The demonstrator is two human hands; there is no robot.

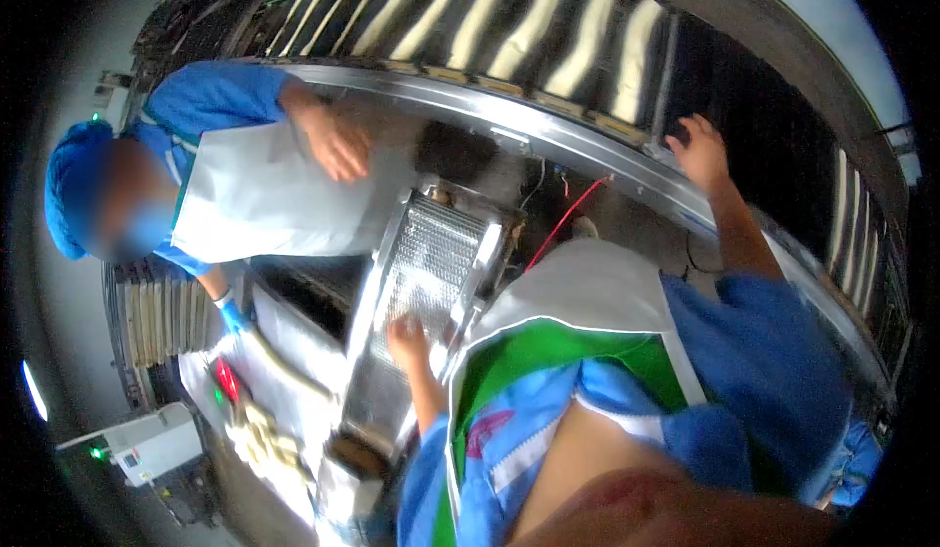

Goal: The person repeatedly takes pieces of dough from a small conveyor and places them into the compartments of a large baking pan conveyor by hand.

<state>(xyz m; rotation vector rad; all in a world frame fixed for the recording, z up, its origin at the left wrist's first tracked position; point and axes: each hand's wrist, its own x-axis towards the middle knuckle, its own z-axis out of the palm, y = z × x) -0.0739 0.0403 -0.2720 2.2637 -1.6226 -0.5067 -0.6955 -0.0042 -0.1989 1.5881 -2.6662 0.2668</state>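
Note:
My left hand point(406, 341) is closed, fingers curled, above a shiny dimpled metal surface point(428, 253) on a narrow metal-framed machine. Anything inside that fist is hidden. My right hand point(700, 150) has its fingers apart at the metal rail point(470, 106) of a long dark rack or conveyor. No object shows in that hand. Close to it, at the end of a row of long pale dough-like strips, lies one strip point(638, 57); the others lie side by side across the dark surface.
Opposite, a co-worker in a blue cap has a bare hand point(338, 145) and a blue-gloved hand point(233, 317) at a long pale strip point(289, 363). Pale pieces point(269, 449) are heaped below. A red cable point(566, 224) hangs under the rail. A white box point(157, 444) stands lower left.

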